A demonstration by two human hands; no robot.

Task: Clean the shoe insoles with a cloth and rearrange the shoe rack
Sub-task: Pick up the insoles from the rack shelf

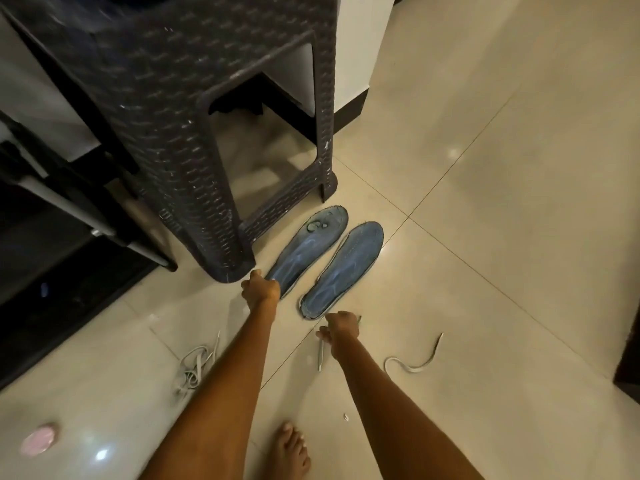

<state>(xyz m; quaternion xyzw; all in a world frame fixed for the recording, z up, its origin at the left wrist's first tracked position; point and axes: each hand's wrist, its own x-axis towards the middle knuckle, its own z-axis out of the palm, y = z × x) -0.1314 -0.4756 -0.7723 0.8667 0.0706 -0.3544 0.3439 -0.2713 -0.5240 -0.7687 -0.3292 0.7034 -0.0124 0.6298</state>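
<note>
A pink round object (38,438) lies on the tiled floor (502,168) at far left; a tangled shoelace (194,367) lies nearby. The left hand (260,289) pinches the heel of the left insole (308,245) beside the dark woven stool (194,133). The right hand (341,329) grips a shoelace end (320,355) at the right insole (343,270) heel (both blue, flat). Another lace (414,360) lies right.
</note>
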